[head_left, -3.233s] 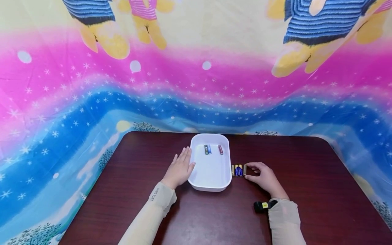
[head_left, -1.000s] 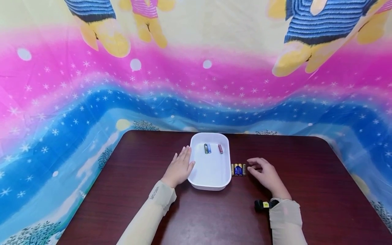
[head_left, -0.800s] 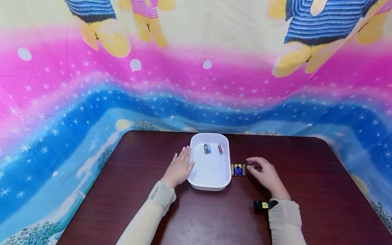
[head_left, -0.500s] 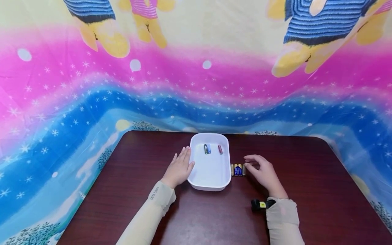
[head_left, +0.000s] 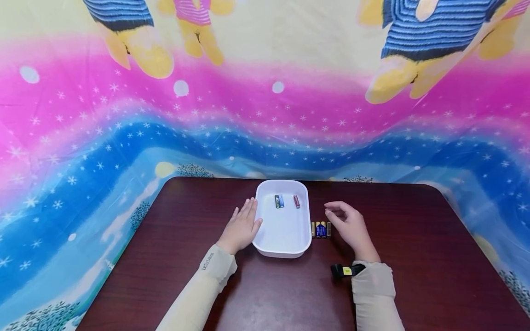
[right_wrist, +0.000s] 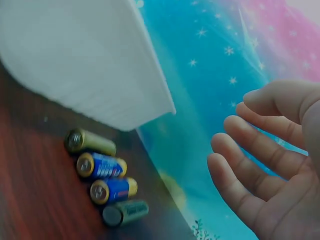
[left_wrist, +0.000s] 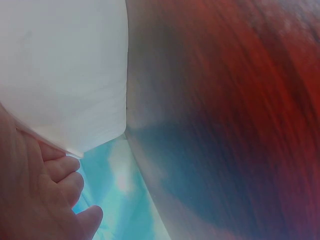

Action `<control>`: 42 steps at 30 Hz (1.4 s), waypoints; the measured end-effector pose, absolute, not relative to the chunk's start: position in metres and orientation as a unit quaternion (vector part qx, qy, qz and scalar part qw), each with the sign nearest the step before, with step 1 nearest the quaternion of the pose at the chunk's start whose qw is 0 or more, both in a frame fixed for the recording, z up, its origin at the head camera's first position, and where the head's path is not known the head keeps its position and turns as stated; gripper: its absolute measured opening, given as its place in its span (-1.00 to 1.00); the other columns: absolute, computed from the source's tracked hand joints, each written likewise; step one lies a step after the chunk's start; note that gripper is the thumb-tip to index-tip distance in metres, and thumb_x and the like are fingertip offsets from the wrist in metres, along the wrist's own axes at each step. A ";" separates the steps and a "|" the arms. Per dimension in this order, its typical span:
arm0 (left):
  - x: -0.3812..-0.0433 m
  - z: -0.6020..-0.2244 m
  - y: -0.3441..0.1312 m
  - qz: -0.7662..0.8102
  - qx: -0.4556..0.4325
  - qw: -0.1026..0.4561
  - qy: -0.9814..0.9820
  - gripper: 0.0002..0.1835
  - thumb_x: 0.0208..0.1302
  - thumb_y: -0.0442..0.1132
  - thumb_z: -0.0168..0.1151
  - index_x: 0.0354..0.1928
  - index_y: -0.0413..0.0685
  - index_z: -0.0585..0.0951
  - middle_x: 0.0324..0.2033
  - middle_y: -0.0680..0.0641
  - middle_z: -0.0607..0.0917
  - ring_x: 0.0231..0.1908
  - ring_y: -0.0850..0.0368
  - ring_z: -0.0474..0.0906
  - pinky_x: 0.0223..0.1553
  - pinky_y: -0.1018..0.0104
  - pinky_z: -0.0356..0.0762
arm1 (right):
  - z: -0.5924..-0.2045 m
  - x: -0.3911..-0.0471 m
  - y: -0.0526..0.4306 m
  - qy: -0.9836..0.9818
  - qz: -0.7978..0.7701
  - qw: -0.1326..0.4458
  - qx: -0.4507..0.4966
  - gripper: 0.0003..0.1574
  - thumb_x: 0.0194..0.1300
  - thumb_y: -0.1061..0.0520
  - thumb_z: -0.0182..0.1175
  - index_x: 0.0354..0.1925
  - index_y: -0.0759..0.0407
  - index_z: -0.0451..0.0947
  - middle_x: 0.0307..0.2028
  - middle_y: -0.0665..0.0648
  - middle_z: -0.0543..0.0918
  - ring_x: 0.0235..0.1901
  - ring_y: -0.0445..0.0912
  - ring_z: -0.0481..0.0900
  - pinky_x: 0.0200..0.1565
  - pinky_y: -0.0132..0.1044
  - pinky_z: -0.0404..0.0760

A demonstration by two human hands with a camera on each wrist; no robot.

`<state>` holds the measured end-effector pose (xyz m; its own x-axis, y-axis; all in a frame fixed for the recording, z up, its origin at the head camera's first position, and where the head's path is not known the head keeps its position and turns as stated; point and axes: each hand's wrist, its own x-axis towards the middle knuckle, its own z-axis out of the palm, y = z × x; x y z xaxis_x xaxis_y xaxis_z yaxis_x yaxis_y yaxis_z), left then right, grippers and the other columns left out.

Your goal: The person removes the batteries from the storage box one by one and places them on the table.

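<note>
A white tray (head_left: 282,234) stands on the table, and my left hand (head_left: 240,227) rests against its left side with straight fingers. In the left wrist view the fingers (left_wrist: 70,185) touch the tray's rim from outside. My right hand (head_left: 349,225) hovers just right of a row of batteries, fingers loosely bent and holding nothing; the right wrist view shows a gap between fingers and batteries. The row lies side by side against the tray's right side: blue-and-gold batteries (right_wrist: 102,165) in the middle, a gold battery (right_wrist: 92,142) and a greenish-grey battery (right_wrist: 127,212) at the ends.
Inside the tray's far half lie a dark green battery (head_left: 277,201), a light blue battery (head_left: 281,201) beside it, and a red battery (head_left: 296,201) apart to the right. The brown table (head_left: 414,239) ends at a patterned cloth (head_left: 265,115). A black strap (head_left: 343,271) sits at my right wrist.
My right hand has let go of the rightmost battery in the row. It first drew back right, then rose and shifted left and farther away. The left hand, tray and batteries stay put.
</note>
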<state>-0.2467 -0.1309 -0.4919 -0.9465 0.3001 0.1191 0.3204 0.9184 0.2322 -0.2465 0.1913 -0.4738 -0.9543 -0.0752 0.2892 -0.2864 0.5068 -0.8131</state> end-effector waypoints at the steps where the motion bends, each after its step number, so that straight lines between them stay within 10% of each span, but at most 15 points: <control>1: -0.247 -0.492 -0.131 -0.126 -0.158 0.041 -0.979 -0.31 0.46 0.10 -0.31 0.46 -0.17 -0.05 0.44 -0.09 0.00 0.43 0.08 -0.19 0.36 -0.03 -0.07 | -0.472 -0.247 0.190 -0.860 0.488 0.109 0.105 -0.65 0.31 -0.04 0.17 -0.01 0.08 0.58 -0.16 0.05 0.64 -0.19 -0.11 0.59 -0.18 -0.43 0.56; 42: -0.247 -0.492 -0.132 -0.141 -0.156 0.035 -0.977 -0.32 0.47 0.07 -0.27 0.46 -0.14 -0.06 0.45 -0.08 0.00 0.43 0.09 -0.20 0.38 0.03 -0.16 | -0.433 -0.298 0.113 -0.811 0.574 0.025 0.112 -0.77 0.25 0.11 0.24 -0.11 0.11 0.60 -0.24 0.14 0.64 -0.26 0.02 0.62 -0.16 -0.08 0.59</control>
<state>-0.2466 -0.1318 -0.4917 -0.9488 0.2951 0.1129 0.3150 0.9116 0.2642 -0.2978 0.1130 -0.4327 -0.9738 -0.1522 0.1692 -0.2100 0.3153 -0.9255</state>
